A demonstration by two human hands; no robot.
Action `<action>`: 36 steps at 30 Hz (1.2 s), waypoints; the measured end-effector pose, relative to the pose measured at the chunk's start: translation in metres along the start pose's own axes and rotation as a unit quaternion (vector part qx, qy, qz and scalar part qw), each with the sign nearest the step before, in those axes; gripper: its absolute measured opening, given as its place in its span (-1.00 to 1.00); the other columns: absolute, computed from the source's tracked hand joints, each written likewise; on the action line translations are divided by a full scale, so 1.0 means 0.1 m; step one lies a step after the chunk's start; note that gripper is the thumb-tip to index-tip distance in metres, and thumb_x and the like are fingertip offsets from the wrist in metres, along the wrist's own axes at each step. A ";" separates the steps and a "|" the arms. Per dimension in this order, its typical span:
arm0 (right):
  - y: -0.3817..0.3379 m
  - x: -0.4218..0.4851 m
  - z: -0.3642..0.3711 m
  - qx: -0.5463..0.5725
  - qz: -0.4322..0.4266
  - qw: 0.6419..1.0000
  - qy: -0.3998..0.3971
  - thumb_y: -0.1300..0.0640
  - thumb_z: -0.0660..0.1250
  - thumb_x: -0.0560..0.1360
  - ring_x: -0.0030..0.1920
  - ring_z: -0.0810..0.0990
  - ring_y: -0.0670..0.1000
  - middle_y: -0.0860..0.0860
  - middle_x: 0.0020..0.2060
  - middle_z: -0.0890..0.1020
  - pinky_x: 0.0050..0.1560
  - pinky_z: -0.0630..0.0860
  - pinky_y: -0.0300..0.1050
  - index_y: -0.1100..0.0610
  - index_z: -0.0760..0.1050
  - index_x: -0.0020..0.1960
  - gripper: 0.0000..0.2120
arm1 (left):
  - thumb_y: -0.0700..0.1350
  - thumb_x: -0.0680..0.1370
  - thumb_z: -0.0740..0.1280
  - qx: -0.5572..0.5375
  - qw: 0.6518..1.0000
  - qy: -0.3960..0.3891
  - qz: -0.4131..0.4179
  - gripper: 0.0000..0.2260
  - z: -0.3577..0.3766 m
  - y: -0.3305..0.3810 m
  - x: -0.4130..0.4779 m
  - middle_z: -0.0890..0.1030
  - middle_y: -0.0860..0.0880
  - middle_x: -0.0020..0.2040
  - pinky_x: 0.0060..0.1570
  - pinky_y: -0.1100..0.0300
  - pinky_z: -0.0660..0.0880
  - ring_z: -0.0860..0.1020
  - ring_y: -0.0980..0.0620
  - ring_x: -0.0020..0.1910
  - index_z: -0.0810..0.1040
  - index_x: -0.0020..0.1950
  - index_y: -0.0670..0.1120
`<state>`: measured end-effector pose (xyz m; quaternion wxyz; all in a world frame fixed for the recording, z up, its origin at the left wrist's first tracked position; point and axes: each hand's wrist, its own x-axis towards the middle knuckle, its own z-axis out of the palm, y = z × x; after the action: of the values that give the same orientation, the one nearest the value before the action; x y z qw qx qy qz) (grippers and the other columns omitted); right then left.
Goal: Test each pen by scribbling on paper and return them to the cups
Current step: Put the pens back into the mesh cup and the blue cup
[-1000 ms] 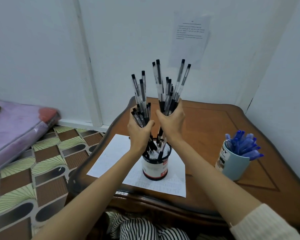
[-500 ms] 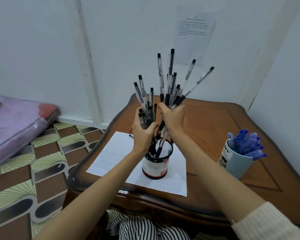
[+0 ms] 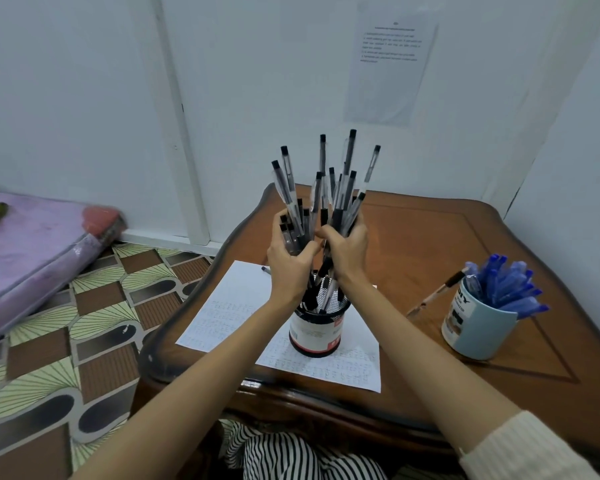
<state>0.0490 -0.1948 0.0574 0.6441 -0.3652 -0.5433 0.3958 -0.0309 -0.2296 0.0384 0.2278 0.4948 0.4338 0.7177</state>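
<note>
Both fists are closed round pens. My left hand (image 3: 291, 261) grips one bunch of clear black-capped pens (image 3: 286, 188) and my right hand (image 3: 349, 251) grips a second bunch (image 3: 349, 178). The lower ends of both bunches dip into the black mesh cup with the red-and-white label (image 3: 317, 334).

Half a second ago the right bunch was fanned wide, with one pen leaning far out. Now it is drawn tighter, and a clear pen with a dark grip (image 3: 433, 296) lies on the brown wooden table (image 3: 430, 230), just left of the pale blue mug (image 3: 478, 330). It was not there before, so I judge it slipped out and will need fetching.

Counts:
- Two cups. The mesh one stands on the white scribbled sheet (image 3: 222, 306) by the near edge. The mug is toward the right edge.
- Roughly ten black caps show above the fists, with more hidden.
- The blue pens (image 3: 510, 285) in the mug are too bunched to count.
- Two pens are loose, the second peeking out at the sheet's far edge (image 3: 266, 270).
</note>
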 end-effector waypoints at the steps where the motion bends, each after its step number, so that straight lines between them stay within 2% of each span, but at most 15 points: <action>1: 0.01 0.00 0.00 0.000 -0.007 1.000 0.001 0.45 0.36 0.36 -0.39 0.56 -0.19 -0.09 -0.37 0.57 -0.32 0.51 -0.26 0.23 0.43 0.00 -0.73 | -0.44 0.43 0.35 0.002 1.000 -0.002 0.003 -0.59 0.01 0.00 0.00 0.60 0.11 -0.13 -0.11 0.36 0.50 0.60 0.25 -0.15 0.40 0.22 -0.16; 4: 0.01 0.02 -0.02 -0.007 -0.023 1.000 -0.009 0.43 0.38 0.38 -0.34 0.59 -0.20 -0.07 -0.32 0.59 -0.22 0.56 -0.24 0.14 0.46 -0.09 -0.75 | -0.37 0.45 0.37 0.001 1.000 -0.005 0.008 -0.59 0.01 -0.01 0.02 0.60 0.13 -0.10 -0.08 0.38 0.50 0.61 0.26 -0.12 0.38 0.21 -0.08; 6: 0.02 0.03 -0.04 -0.009 -0.023 1.000 -0.017 0.40 0.38 0.41 -0.34 0.60 -0.21 -0.09 -0.32 0.60 -0.21 0.55 -0.28 0.04 0.47 -0.15 -0.73 | -0.21 0.44 0.39 -0.004 1.000 -0.001 0.003 -0.60 0.02 -0.01 0.02 0.62 0.10 -0.07 -0.02 0.33 0.50 0.62 0.21 -0.09 0.39 0.25 -0.14; 9: 0.07 0.04 -0.06 -0.004 -0.023 0.999 -0.027 0.32 0.40 0.40 -0.37 0.59 -0.15 -0.11 -0.41 0.60 -0.26 0.53 -0.24 0.25 0.53 -0.14 -0.93 | -0.10 0.42 0.34 -0.007 1.000 0.006 0.007 -0.55 0.00 0.00 0.03 0.61 0.09 -0.06 0.00 0.37 0.46 0.60 0.23 -0.08 0.38 0.27 -0.19; 10: 0.08 0.04 -0.07 -0.002 -0.021 0.999 -0.030 0.29 0.39 0.38 -0.40 0.58 -0.14 -0.11 -0.46 0.59 -0.29 0.51 -0.25 0.30 0.53 -0.18 -0.92 | -0.12 0.43 0.33 0.000 1.000 0.007 0.015 -0.57 0.01 0.02 0.02 0.59 0.13 -0.04 -0.01 0.41 0.44 0.58 0.27 -0.07 0.37 0.27 -0.17; 12: 0.07 0.02 -0.08 0.001 -0.022 0.999 -0.048 0.31 0.35 0.36 -0.44 0.55 -0.12 -0.12 -0.52 0.57 -0.33 0.48 -0.27 0.24 0.51 -0.29 -0.94 | -0.17 0.44 0.30 0.016 0.999 0.005 0.038 -0.59 0.01 0.02 0.02 0.52 0.20 0.03 -0.01 0.45 0.42 0.54 0.33 -0.04 0.36 0.28 -0.14; 14: 0.04 -0.01 -0.10 0.005 -0.029 0.997 -0.072 0.36 0.32 0.35 -0.39 0.57 -0.09 -0.11 -0.47 0.60 -0.30 0.51 -0.22 0.17 0.52 -0.28 -0.88 | -0.20 0.43 0.28 0.018 0.999 0.004 0.051 -0.60 0.00 0.01 0.03 0.49 0.19 0.07 0.00 0.34 0.47 0.51 0.29 -0.04 0.38 0.27 -0.13; 17: 0.02 -0.04 -0.11 -0.003 -0.029 0.995 -0.097 0.45 0.30 0.37 -0.35 0.59 -0.12 -0.12 -0.43 0.61 -0.26 0.53 -0.23 0.10 0.53 -0.26 -0.75 | -0.16 0.44 0.28 0.005 0.999 0.014 0.047 -0.65 0.00 -0.02 0.05 0.52 0.09 0.01 0.02 -0.01 0.56 0.53 0.09 -0.03 0.41 0.23 -0.07; 18: 0.02 -0.04 -0.12 -0.005 -0.023 0.995 -0.101 0.48 0.29 0.38 -0.36 0.58 -0.14 -0.13 -0.45 0.61 -0.28 0.52 -0.26 0.10 0.52 -0.27 -0.72 | -0.12 0.45 0.28 0.003 0.999 0.017 0.048 -0.66 0.00 -0.02 0.05 0.54 0.14 -0.05 -0.02 0.01 0.57 0.54 0.11 -0.08 0.41 0.22 -0.07; 21: 0.01 -0.07 -0.12 0.002 0.007 0.993 -0.118 0.42 0.30 0.37 -0.39 0.57 -0.16 -0.13 -0.48 0.60 -0.31 0.49 -0.31 0.17 0.51 -0.26 -0.82 | -0.09 0.50 0.24 0.010 0.998 0.025 0.057 -0.68 0.02 -0.01 0.04 0.53 0.31 -0.14 -0.16 0.39 0.46 0.51 0.31 -0.20 0.41 0.21 -0.19; 22: 0.00 -0.08 -0.12 0.007 0.019 0.992 -0.122 0.40 0.31 0.36 -0.39 0.57 -0.18 -0.13 -0.49 0.59 -0.31 0.49 -0.33 0.17 0.50 -0.27 -0.85 | -0.10 0.52 0.23 0.012 0.998 0.030 0.056 -0.69 0.03 -0.01 0.04 0.54 0.32 -0.13 -0.16 0.44 0.42 0.50 0.33 -0.20 0.41 0.20 -0.22; 24: -0.01 -0.08 -0.13 -0.004 0.034 0.991 -0.129 0.43 0.30 0.38 -0.41 0.55 -0.21 -0.12 -0.50 0.58 -0.31 0.48 -0.34 0.14 0.48 -0.31 -0.78 | 0.02 0.52 0.21 0.006 0.998 0.041 0.054 -0.64 0.02 0.01 0.05 0.54 0.20 -0.09 -0.10 0.39 0.41 0.50 0.28 -0.14 0.43 0.18 -0.21; 27: -0.02 -0.08 -0.13 -0.011 0.055 0.991 -0.119 0.47 0.27 0.40 -0.47 0.50 -0.25 -0.05 -0.48 0.51 -0.34 0.47 -0.37 0.14 0.43 -0.38 -0.70 | 0.15 0.51 0.13 -0.004 0.998 0.047 0.038 -0.62 0.02 0.00 0.07 0.52 0.00 -0.12 -0.08 0.12 0.46 0.51 0.06 -0.13 0.46 0.10 -0.10; 32: 0.00 -0.05 -0.11 -0.012 0.066 0.992 -0.110 0.35 0.31 0.28 -0.41 0.53 -0.10 -0.04 -0.50 0.55 -0.28 0.51 -0.23 0.23 0.49 -0.38 -0.91 | 0.09 0.56 0.08 -0.019 0.997 0.061 0.032 -0.66 0.03 0.03 0.10 0.55 0.02 -0.18 -0.11 0.22 0.49 0.53 0.16 -0.18 0.50 0.00 -0.13; 36: 0.01 -0.06 -0.14 -0.003 0.100 0.989 -0.113 0.36 0.33 0.37 -0.35 0.56 -0.06 0.00 -0.45 0.57 -0.19 0.52 -0.10 0.19 0.51 -0.35 -0.85 | 0.07 0.56 0.08 -0.026 0.997 0.075 0.021 -0.72 0.01 0.03 0.14 0.56 -0.02 -0.18 -0.05 0.08 0.49 0.54 0.09 -0.16 0.49 -0.01 -0.05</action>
<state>0.0619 -0.2001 0.0526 0.5345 -0.3731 -0.5744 0.4952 -0.0354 -0.2200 0.0488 0.1921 0.4424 0.4201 0.7687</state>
